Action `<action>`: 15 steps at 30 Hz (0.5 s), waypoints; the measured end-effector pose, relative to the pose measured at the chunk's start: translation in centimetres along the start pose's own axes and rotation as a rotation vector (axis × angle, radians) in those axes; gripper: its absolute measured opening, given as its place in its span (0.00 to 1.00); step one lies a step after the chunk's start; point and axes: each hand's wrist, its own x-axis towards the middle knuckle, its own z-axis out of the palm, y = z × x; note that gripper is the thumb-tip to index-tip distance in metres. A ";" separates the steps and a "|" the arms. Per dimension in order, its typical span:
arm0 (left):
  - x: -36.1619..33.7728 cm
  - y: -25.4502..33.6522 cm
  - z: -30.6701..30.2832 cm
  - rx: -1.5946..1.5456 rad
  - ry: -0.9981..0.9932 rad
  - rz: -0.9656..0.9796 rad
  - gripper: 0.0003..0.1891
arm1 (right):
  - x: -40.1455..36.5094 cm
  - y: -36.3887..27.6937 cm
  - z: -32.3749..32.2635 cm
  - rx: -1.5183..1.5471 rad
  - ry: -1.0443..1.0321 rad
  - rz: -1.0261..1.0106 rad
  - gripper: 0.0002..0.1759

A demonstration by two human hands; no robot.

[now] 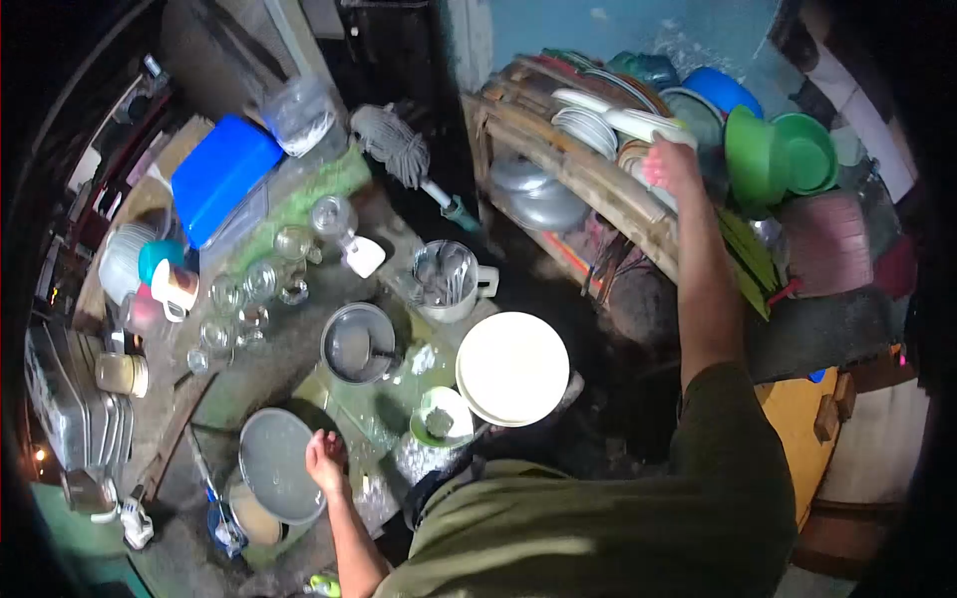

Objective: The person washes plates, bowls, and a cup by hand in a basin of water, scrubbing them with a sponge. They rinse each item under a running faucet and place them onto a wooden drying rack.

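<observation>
Head view looks down over an olive-sleeved person standing at a crowded worktop, arms spread wide apart.

The right hand is stretched far forward and up to a wooden rack. Its fingers bend over the edge of a white dish at the end of a row of plates. The dishes there stand on edge and lean on one another, probably so that they drain and take little room. Whether the fingers actually pinch the dish or only rest on it cannot be told, since only the back of the hand shows. Just beyond this hand sit nested green bowls and a blue bowl.

The left hand is low and close to the body, lying on the near rim of a round steel plate that sits flat at the worktop's corner. The fingers point forward, loosely curved. I cannot tell whether the thumb hooks under the rim, so the grip is uncertain.

Between the two hands lies a large white plate, with a small green bowl touching its near left edge. Ahead of the left hand stand a steel pot with a ladle inside and a mug packed with spoons, handles up and within easy reach. Further out, a cluster of glasses stands near a blue tub.
</observation>
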 end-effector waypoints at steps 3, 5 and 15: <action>-1.6 1.3 5.5 0.231 -0.123 0.042 0.12 | -4.8 3.4 0.7 -0.011 -0.154 -0.346 0.25; -3.2 2.6 10.0 0.381 -0.272 0.073 0.12 | -10.8 7.1 3.1 -0.078 -0.338 -0.244 0.22; -4.7 -1.0 21.8 0.652 -0.850 0.113 0.13 | -20.8 27.5 12.8 -0.978 -0.158 -0.399 0.11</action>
